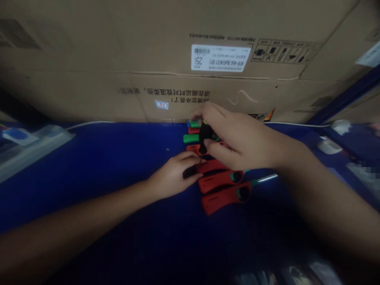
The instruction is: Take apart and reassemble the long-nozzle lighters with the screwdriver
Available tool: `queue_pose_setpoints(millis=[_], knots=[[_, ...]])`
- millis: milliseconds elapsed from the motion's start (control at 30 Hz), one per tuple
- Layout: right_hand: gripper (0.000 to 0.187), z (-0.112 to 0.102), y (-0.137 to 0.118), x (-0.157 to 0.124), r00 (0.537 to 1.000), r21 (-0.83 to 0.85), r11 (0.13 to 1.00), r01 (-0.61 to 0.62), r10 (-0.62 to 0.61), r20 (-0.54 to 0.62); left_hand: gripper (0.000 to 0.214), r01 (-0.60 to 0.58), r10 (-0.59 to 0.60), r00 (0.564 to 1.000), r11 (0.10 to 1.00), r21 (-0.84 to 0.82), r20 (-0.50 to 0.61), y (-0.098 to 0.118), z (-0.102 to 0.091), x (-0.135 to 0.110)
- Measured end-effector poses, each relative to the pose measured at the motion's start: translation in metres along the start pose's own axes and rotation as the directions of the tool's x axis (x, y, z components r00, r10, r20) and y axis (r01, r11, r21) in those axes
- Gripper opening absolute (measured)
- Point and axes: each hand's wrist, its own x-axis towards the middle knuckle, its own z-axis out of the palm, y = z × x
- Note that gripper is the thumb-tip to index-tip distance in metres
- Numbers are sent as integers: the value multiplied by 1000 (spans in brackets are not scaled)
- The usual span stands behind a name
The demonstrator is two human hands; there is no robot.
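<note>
Several long-necked utility lighters lie side by side on the blue tabletop (118,158), most with red handles and a green lighter (190,138) farther off. My left hand (172,174) pinches the near-left end of a red lighter (212,165) between thumb and fingers. In my right hand (237,136) is a screwdriver, its black handle (204,132) held upright above that end. The shaft points down at the lighter beside my left fingertips. Closer to me lie another red lighter (216,181) and a red lighter with a metal neck (224,198), untouched.
A large cardboard box (103,51) with a white label (219,58) stands behind the lighters. A clear plastic bag (38,148) lies at left. White items (329,145) sit at right beside a blue post (344,95). Blurred packages (297,274) show at the bottom.
</note>
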Motion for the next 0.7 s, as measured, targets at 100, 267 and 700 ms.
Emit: queue_pose_setpoints(millis=[100,267,700], knots=[[28,1,1,0,999,-18,1000,13,-14,-29,25,5,-6,1000,1000,-15,-12,0,0,0],[34,-2,-2,-1,1000,-8,1000,-8,8,4,25,-1,0,1000,1000,-27,-7,-1,1,0],[26,-10,-8,0,984,-3,987,-160,159,81,29,19,-19,1000,1000,-20,-10,-2,1,-1]])
